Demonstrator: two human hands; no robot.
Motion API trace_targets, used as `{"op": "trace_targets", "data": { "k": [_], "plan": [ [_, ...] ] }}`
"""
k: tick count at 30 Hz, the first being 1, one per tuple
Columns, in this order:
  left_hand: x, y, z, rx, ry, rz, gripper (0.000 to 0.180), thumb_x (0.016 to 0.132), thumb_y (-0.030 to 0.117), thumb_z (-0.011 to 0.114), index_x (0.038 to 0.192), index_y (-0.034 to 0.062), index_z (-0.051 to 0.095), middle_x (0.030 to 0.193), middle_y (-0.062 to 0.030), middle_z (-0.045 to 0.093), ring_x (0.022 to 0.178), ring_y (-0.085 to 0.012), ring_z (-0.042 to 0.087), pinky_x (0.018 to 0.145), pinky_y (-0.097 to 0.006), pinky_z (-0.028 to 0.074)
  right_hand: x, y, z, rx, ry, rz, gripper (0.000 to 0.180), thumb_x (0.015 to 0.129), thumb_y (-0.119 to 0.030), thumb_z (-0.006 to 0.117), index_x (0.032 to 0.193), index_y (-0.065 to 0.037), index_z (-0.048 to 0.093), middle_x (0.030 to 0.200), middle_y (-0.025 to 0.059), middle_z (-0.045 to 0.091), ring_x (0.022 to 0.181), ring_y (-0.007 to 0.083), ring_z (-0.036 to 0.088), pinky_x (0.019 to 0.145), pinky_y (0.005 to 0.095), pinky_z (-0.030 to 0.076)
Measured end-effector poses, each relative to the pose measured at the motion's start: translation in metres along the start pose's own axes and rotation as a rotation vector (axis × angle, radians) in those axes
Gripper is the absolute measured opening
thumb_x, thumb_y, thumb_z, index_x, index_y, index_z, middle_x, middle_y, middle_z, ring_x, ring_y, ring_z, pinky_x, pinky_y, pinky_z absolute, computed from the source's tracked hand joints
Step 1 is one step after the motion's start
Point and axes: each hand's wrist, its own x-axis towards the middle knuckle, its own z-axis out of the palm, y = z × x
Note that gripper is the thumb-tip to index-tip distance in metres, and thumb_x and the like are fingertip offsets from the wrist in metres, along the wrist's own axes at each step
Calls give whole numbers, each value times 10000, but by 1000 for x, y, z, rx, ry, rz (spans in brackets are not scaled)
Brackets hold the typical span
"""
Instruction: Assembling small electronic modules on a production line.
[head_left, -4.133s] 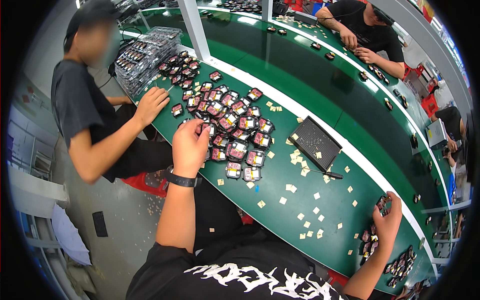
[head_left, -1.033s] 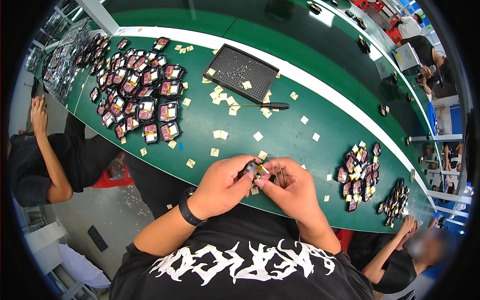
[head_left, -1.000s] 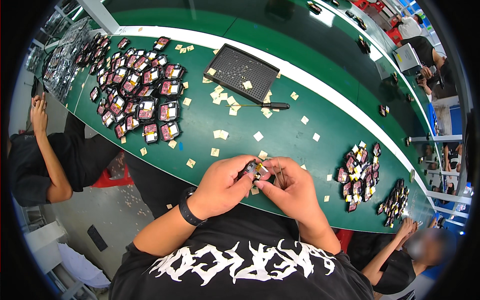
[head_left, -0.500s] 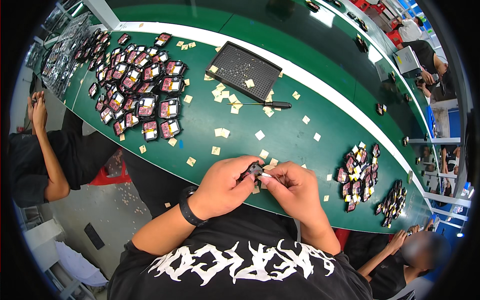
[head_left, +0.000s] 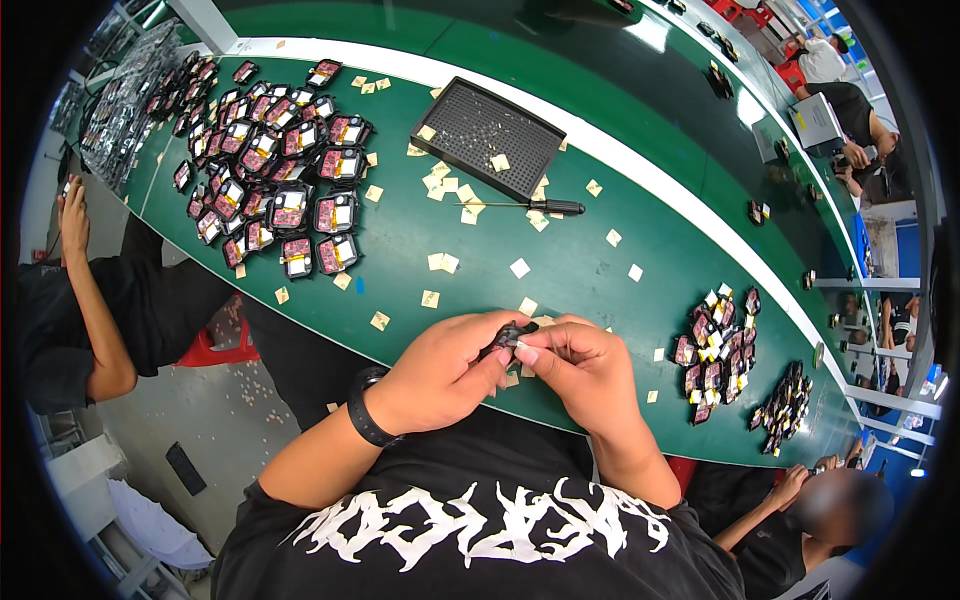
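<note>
Both my hands meet over the near edge of the green table. My left hand and my right hand pinch one small black part between their fingertips, with a pale bit showing at the right thumb. A black band sits on my left wrist. Small tan paper squares lie scattered on the table just beyond my hands.
A spread of black and red parts covers the table's left end, a smaller pile lies to the right. A black mesh tray and a screwdriver lie behind. Another person sits at left, another at lower right.
Four seconds ago my left hand reached into the left spread and my right hand was at the right pile. Both now meet on one small part, barely shifting over the last second.
</note>
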Motion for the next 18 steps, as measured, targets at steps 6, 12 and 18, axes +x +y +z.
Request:
{"op": "trace_targets", "data": {
  "k": [6, 12, 18],
  "plan": [
    [2, -4, -3, -151, -8, -45, 323, 1003, 26, 508, 1313, -39, 567, 969, -62, 654, 768, -95, 633, 650, -248, 539, -5, -10, 7, 191, 149, 140, 78, 920, -44, 744, 961, 22, 751, 808, -6, 670, 650, 32, 536, 571, 205, 418],
    [2, -1, -2, -184, 13, -77, 281, 992, 14, 511, 1254, -38, 599, 941, -45, 662, 722, -72, 611, 596, -229, 485, -9, -11, 1, -62, 99, 63, 65, 871, -17, 745, 931, 9, 744, 731, -40, 647, 571, -22, 460, 525, 185, 365],
    [4, -4, 2, -119, 46, -75, 251, 971, 5, 516, 1192, -31, 628, 903, -34, 677, 701, -67, 613, 603, -231, 487, -5, -16, 0, -288, 70, -104, 116, 832, -5, 766, 947, -6, 749, 763, 22, 672, 589, 43, 540, 530, 218, 420]
  ]
}}
